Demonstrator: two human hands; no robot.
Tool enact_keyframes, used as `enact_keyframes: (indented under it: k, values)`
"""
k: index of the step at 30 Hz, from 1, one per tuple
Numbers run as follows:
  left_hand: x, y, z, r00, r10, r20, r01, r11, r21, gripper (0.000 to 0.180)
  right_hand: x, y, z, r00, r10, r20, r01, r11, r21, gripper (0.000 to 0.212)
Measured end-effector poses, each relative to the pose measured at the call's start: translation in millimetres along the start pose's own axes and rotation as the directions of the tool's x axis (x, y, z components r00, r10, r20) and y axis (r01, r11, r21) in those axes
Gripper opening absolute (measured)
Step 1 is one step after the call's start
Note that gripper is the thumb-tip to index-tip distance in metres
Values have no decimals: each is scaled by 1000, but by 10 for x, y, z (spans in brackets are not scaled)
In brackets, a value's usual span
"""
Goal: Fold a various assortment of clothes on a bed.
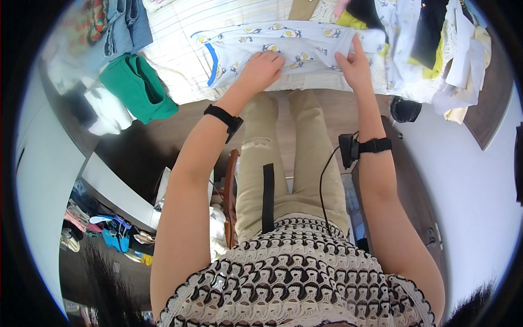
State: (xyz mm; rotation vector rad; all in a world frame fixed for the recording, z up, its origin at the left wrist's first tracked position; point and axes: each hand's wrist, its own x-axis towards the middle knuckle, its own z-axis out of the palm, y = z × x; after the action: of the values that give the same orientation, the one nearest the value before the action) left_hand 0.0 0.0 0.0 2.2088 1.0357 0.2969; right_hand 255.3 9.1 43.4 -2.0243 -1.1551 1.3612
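A white-and-pale-blue printed garment (297, 52) with bright blue trim at its left end lies stretched out along the near side of a bed. My left hand (263, 68) rests palm down on its left half, fingers lightly bent over the cloth. On the right part of the garment is my right hand (355, 66), with its thumb and forefinger apart and its other fingers partly hidden. The cloth between the two hands is slightly creased. Each wrist wears a black strap with a small device.
The striped bed sheet (174, 30) lies underneath. A folded green garment (136, 87) and jeans (128, 27) are at the left. More clothes, including a black piece (430, 32), are heaped at the right. A wooden chair (231, 191) stands by my legs, and white cabinet panels flank both sides.
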Motion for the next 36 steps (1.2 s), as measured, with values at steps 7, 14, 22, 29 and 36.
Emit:
enact_keyframes:
  k: [7,14,22,29,36]
  values:
    - [309,-283,-341,868,-317,-382,238,941,-242,9,-24,-29,-57,996,-92,13,93,985,-145,69]
    - [390,-502,-330,968,-121,-220,130,991,26,8,-24,8,-50,992,-130,-4,126,972,-196,69]
    - [469,-550,-347,954,-242,-180,244,970,-9,8,8,71,-100,987,-158,-14,152,969,-196,69]
    - [500,-527,-352,930,-305,-205,322,945,54,7,-1,2,-83,981,-186,-51,163,941,-298,65]
    - [559,188,-138,932,-196,-305,180,980,-79,9,0,-36,-25,958,-231,-169,163,925,-342,52]
